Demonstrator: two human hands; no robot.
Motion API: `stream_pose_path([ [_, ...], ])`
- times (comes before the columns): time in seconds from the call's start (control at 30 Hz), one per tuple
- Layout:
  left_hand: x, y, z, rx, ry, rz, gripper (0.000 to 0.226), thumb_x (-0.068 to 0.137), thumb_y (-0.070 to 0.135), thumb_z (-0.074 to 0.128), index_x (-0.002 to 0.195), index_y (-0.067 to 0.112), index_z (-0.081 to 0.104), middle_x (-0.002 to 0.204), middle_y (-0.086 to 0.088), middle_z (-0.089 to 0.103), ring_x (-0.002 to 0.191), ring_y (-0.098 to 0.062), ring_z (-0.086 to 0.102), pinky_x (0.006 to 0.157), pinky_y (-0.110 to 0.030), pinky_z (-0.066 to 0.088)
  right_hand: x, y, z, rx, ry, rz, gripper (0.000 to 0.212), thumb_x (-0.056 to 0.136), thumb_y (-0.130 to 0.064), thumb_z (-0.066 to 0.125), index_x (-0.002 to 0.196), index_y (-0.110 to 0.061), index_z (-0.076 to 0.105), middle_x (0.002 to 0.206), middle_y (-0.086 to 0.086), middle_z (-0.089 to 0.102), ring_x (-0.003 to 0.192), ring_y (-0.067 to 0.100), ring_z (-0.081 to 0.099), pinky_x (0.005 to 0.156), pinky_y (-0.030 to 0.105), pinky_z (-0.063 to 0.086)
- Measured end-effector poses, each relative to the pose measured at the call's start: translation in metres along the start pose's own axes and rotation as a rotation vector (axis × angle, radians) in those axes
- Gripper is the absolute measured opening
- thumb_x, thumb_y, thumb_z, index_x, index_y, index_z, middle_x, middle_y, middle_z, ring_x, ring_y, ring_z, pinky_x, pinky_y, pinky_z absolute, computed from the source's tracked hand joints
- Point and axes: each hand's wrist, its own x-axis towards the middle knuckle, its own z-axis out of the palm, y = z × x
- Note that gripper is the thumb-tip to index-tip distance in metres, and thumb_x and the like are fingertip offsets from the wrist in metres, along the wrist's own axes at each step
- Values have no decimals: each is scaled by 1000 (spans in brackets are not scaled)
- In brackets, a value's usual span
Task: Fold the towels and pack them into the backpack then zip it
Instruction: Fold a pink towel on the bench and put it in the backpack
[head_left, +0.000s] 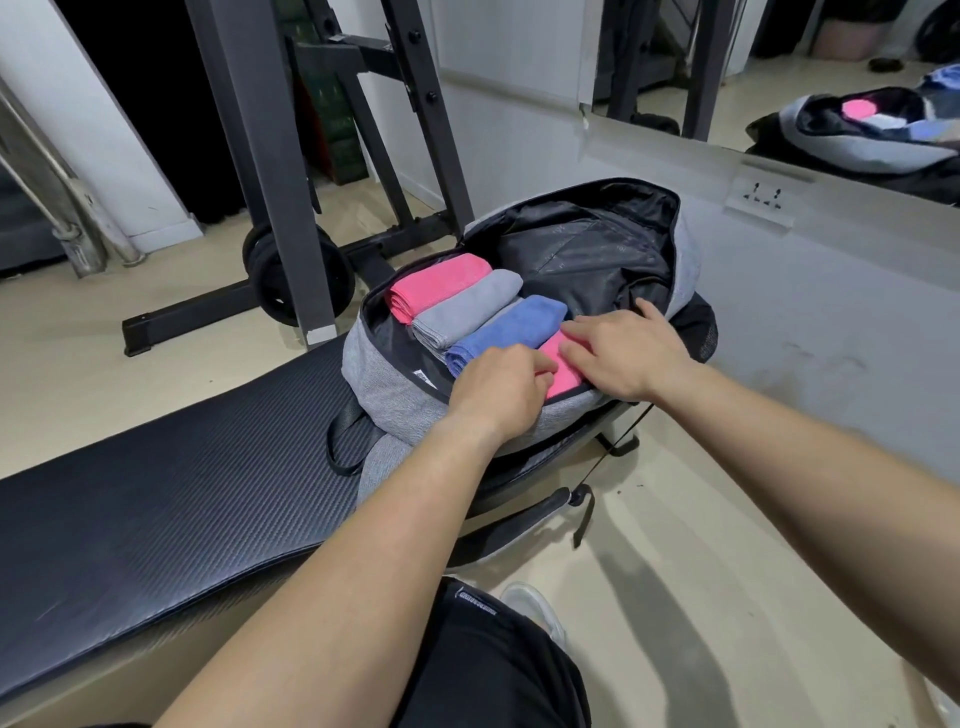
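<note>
A grey backpack (395, 384) lies unzipped on the end of a black padded bench, its dark lining showing. Inside it, side by side, sit a folded pink towel (439, 286), a folded grey towel (467, 306) and a folded blue towel (506, 330). A second pink towel (563, 376) lies nearest me in the row. My left hand (501, 387) curls its fingers on that towel's near end. My right hand (623, 348) rests flat on the same towel with straight fingers, covering most of it.
The black padded bench (171, 504) runs to the left. A dark weight rack (291, 171) with a weight plate (296, 280) stands behind it. A wall mirror (779, 78) and a wall socket (761, 200) are at the right. Beige floor surrounds the bench.
</note>
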Motion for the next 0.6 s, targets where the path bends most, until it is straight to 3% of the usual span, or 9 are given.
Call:
stream_pose_path([
  [0.1, 5, -2, 5, -11, -51, 47, 33, 102, 30, 49, 131, 33, 64, 134, -2, 65, 126, -29, 55, 102, -38, 45, -7, 4, 7, -104, -63, 29, 52, 102, -52, 22, 142, -29, 48, 153, -4, 44, 143, 27, 33, 119, 56, 12],
  [0.17, 7, -5, 8, 15, -79, 67, 35, 103, 29, 49, 135, 33, 61, 141, -1, 61, 129, -28, 53, 104, -39, 44, -7, 3, 8, -100, -84, 54, 55, 102, -53, 22, 147, -28, 43, 158, -1, 35, 146, 29, 26, 120, 57, 9],
  [0.27, 6, -8, 7, 93, -47, 118, 33, 100, 28, 53, 130, 37, 64, 132, 1, 66, 122, -28, 58, 93, -39, 49, 0, -3, 6, -63, -12, 39, 51, 102, -50, 28, 142, -26, 50, 162, 1, 30, 147, 29, 25, 121, 52, 14],
  [0.33, 5, -8, 2, 150, 85, 142, 27, 95, 32, 60, 120, 38, 68, 123, 7, 69, 116, -25, 60, 85, -37, 50, 6, -8, 6, 3, 88, -60, 49, 103, -42, 31, 145, -24, 49, 164, 2, 28, 148, 26, 26, 121, 46, 19],
  [0.43, 6, -14, -2, 177, 201, 91, 38, 90, 44, 65, 126, 31, 66, 144, 3, 55, 134, -22, 47, 106, -38, 41, 14, -10, 9, 149, -41, -141, 57, 106, -43, 26, 160, -27, 18, 169, 1, 7, 155, 21, 6, 124, 44, 10],
  [0.5, 7, -21, 0, 206, 85, 16, 53, 96, 51, 54, 141, 23, 52, 157, -4, 40, 147, -24, 31, 116, -41, 31, 15, -8, 15, 149, -172, -132, 62, 105, -52, 21, 161, -32, 3, 169, -3, -7, 155, 17, -7, 125, 44, 2],
  [0.6, 9, -29, 4, 227, -79, -62, 61, 102, 56, 33, 152, 21, 34, 166, -4, 19, 153, -23, 15, 120, -46, 22, 13, -9, 25, 82, -226, -74, 68, 100, -63, 14, 158, -37, -7, 166, -9, -19, 153, 12, -15, 125, 44, -4],
])
